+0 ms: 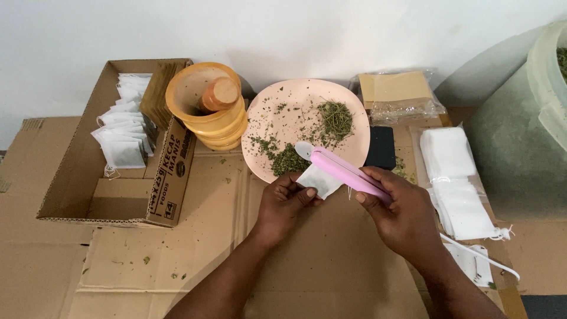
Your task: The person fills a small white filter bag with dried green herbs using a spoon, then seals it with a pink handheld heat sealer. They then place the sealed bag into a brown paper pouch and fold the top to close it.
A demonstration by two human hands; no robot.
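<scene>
My left hand [286,201] pinches a small white tea bag [319,179] at its lower corner. My right hand [401,210] grips a pink hand-held sealer [344,169], whose jaws are clamped over the bag's upper edge. Both hands hover just in front of a pale pink plate [354,109] strewn with dried green herbs [335,120]. A white cord [484,254] trails from the sealer past my right wrist.
An open cardboard box [77,183] at the left holds several filled white bags [125,134]. Stacked orange bowls [209,118] stand beside it. Empty white bags [458,177], a packet of brown sachets [397,91], a black object [381,147] and a large pale container [525,136] sit at the right.
</scene>
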